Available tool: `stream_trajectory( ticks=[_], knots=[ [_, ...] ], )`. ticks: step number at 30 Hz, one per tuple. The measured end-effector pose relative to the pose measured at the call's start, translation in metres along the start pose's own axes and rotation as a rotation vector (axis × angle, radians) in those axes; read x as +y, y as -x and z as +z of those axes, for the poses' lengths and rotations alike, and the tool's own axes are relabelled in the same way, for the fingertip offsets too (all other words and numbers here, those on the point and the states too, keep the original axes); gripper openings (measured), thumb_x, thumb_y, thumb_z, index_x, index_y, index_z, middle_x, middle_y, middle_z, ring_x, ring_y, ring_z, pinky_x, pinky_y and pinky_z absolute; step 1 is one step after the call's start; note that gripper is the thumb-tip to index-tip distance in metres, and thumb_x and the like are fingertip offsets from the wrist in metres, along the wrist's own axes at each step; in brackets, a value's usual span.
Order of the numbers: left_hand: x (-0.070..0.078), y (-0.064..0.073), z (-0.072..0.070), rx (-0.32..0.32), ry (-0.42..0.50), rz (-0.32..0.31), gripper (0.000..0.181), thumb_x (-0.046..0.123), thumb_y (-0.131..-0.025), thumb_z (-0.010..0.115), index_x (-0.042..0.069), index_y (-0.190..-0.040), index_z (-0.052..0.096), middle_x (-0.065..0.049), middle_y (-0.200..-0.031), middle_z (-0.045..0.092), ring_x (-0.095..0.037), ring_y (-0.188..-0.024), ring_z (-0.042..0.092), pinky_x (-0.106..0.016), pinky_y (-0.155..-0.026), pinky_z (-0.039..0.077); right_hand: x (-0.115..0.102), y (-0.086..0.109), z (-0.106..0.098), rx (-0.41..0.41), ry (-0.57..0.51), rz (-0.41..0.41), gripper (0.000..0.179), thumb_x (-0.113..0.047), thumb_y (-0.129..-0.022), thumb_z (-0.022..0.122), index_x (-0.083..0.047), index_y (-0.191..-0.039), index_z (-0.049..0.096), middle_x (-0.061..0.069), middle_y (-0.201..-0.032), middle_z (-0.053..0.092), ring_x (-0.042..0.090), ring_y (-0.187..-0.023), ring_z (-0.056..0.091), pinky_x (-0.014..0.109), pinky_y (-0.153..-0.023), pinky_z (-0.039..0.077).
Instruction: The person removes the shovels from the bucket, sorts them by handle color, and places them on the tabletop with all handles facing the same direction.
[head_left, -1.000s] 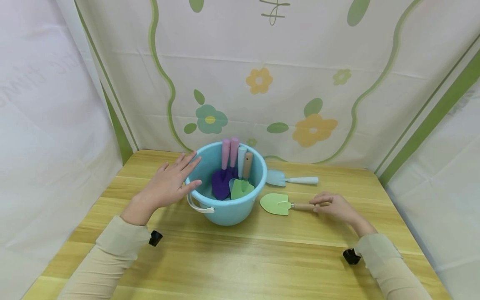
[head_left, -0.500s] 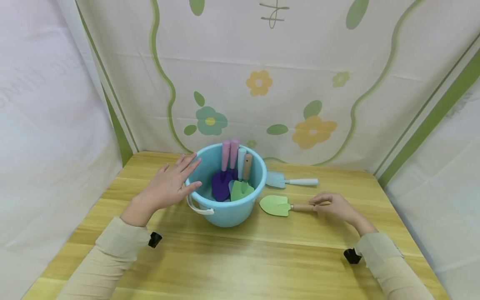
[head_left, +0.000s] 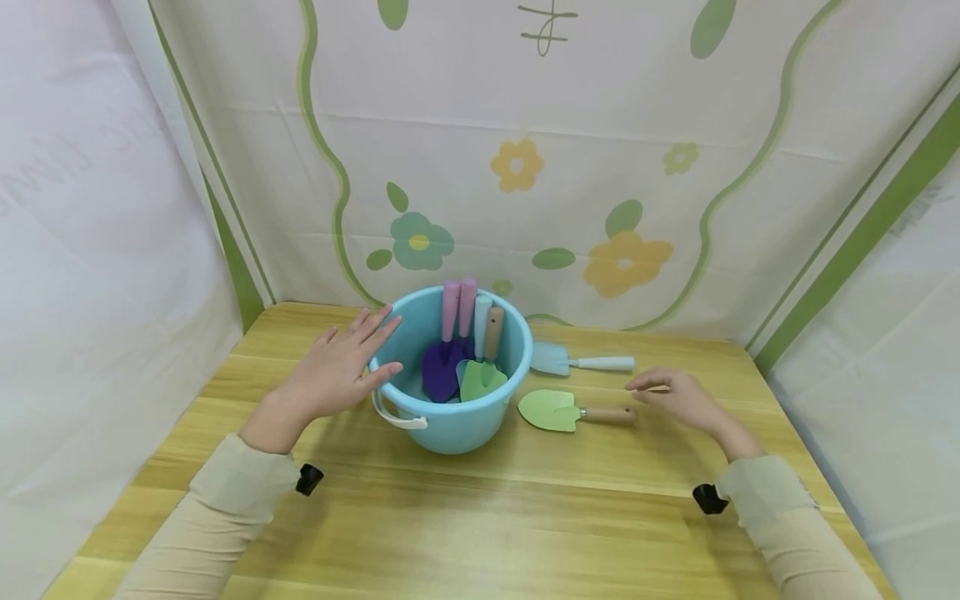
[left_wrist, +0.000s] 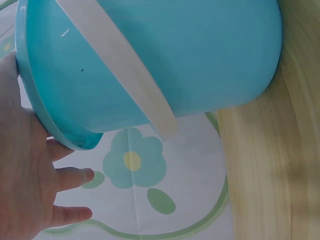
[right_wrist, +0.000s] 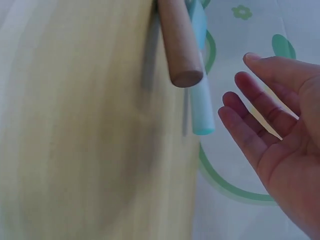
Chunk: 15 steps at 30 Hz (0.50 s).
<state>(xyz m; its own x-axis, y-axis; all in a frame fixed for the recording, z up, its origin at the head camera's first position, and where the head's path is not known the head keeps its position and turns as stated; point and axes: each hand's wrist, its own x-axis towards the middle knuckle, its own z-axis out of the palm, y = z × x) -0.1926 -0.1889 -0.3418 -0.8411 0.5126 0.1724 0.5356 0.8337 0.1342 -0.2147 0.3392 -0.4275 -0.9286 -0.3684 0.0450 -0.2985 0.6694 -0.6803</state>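
A light blue bucket point(head_left: 457, 429) stands upright on the table. My left hand point(head_left: 341, 367) rests on its left rim, fingers spread and fairly straight. Inside the bucket lean a purple trowel with a pink handle point(head_left: 441, 372), a second pink-handled tool, a blue-handled one and a green trowel point(head_left: 482, 381) with a wooden handle. Another green trowel point(head_left: 550, 411) lies right of the bucket, its wooden handle pointing right. Just off that handle's end hovers my right hand point(head_left: 678, 404), holding nothing, its fingers loosely bent. Behind this trowel lies a light blue hand shovel point(head_left: 552, 359).
The wooden table point(head_left: 480, 525) reaches back to a white curtain point(head_left: 450, 125) printed with flowers. More cloth hangs at the left and right sides. The bucket's white carrying handle point(left_wrist: 127, 75) hangs down its outer side.
My right hand has let go of the green trowel's wooden handle and moved slightly up and right. The trowel stays lying there. My left hand keeps its place on the bucket rim.
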Motion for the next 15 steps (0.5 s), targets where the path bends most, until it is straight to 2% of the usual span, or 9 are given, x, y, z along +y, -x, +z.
stream_trajectory(
  ticks=[8, 15],
  knots=[
    [0.000, -0.001, 0.001, -0.002, -0.001, 0.003, 0.072, 0.059, -0.094, 0.035, 0.018, -0.150, 0.017, -0.007, -0.154, 0.012, -0.030, -0.139, 0.007, -0.065, -0.100, 0.016, -0.010, -0.001, -0.015, 0.014, 0.078, -0.029, 0.021, -0.024, -0.094, 0.057, -0.013, -0.109, 0.066, 0.007, -0.113, 0.062, 0.025, -0.103, 0.056, 0.045, -0.087, 0.046],
    [-0.001, 0.000, 0.000, -0.007, 0.011, 0.004, 0.072, 0.058, -0.094, 0.035, 0.019, -0.150, 0.017, -0.006, -0.155, 0.011, -0.029, -0.140, 0.007, -0.065, -0.100, 0.016, -0.026, -0.008, -0.024, 0.021, 0.108, -0.033, 0.029, -0.025, -0.095, 0.055, -0.008, -0.117, 0.063, 0.011, -0.119, 0.059, 0.031, -0.107, 0.055, 0.048, -0.086, 0.046]
  ],
)
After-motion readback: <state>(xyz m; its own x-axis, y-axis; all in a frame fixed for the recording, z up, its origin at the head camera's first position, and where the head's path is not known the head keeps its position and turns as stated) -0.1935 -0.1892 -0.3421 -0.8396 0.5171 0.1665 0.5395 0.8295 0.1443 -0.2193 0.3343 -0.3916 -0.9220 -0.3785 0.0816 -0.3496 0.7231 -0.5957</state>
